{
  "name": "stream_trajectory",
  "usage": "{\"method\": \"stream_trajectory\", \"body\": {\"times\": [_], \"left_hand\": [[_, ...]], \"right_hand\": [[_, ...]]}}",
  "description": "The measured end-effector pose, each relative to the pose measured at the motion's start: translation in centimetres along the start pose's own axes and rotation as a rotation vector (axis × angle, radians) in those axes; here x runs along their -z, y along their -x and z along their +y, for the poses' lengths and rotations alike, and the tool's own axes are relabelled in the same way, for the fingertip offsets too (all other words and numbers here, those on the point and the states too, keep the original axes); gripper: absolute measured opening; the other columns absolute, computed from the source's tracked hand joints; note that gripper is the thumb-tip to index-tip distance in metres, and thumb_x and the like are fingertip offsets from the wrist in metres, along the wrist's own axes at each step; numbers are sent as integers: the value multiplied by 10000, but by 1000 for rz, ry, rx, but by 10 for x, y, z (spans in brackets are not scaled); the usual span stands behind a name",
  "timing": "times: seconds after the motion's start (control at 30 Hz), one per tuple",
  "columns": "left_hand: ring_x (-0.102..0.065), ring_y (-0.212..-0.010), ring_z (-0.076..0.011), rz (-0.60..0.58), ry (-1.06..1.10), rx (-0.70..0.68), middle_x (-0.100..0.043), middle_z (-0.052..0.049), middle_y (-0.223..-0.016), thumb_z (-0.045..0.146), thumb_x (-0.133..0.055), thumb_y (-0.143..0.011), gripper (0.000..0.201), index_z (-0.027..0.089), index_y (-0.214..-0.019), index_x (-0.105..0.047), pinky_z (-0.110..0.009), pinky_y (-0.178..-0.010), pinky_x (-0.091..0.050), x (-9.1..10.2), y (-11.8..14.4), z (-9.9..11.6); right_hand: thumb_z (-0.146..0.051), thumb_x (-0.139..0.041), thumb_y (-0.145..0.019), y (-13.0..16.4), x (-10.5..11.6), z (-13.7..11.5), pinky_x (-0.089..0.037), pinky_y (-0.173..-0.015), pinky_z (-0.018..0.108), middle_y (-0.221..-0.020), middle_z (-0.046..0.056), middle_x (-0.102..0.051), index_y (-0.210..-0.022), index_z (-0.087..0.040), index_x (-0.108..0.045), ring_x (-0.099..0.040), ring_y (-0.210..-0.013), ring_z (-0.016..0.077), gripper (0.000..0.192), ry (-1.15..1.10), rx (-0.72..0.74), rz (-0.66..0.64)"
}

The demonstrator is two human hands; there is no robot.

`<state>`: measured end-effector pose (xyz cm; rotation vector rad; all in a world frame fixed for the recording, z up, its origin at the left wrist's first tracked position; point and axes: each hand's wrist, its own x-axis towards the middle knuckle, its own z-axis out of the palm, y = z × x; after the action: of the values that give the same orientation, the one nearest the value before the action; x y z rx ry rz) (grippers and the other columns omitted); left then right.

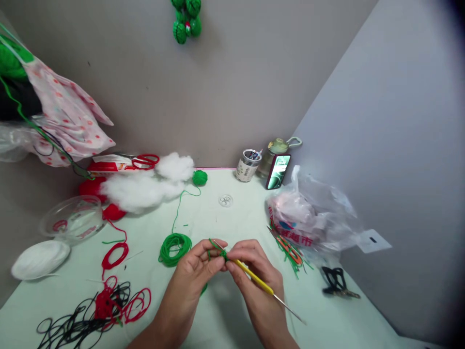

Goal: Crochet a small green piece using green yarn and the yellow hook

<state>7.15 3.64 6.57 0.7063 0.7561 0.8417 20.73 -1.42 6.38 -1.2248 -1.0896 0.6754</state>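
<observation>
Yarn piece (224,254), green, at lower centre of frame, between hands. Left hand (191,275): fingers closed, pinching piece. Right hand (255,296): fingers gripping yellow-handled hook (256,277) beside it. Piece probably light, soft, not slippery; best held at edge near hook. Hook likely stiff; hold by handle. Counted: one hook; on worktop (240,220), one green coil (165,249), one small green ball (199,178), one phone (279,172).
</observation>
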Motion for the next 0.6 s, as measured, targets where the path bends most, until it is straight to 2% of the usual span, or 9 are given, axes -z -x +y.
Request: {"method": "stream_trajectory", "body": {"times": [0.1, 0.33, 0.6], "left_hand": [[-633, -882, -177, 28, -4, -10, -717, -19, -882, 405, -930, -764, 293, 223, -958, -805, -273, -876, -503, 3, -2, -2], [-580, -734, -148, 48, 26, 28, -664, -7, -768, 450, -957, -715, 336, 189, -842, -788, -246, -723, -472, 3, -4, -1], [-654, -940, -194, 53, -6, 45, -710, -20, -892, 439, -941, -749, 322, 227, -939, -791, -272, -876, -494, 6, -2, -6]], "right_hand": [[-161, -773, -889, 0, -2, 3, -584, -709, 231, -886, 11, -686, -924, -315, -840, -716, -808, 148, 171, -8, -16, -24], [-194, -792, -876, -2, -2, 0, -560, -628, 231, -819, 17, -704, -919, -283, -846, -699, -708, 146, 113, -38, -70, -74], [-113, -824, -798, -5, -2, 1, -557, -671, 206, -838, 9, -718, -877, -291, -849, -691, -769, 140, 197, -93, -102, -47]]}}
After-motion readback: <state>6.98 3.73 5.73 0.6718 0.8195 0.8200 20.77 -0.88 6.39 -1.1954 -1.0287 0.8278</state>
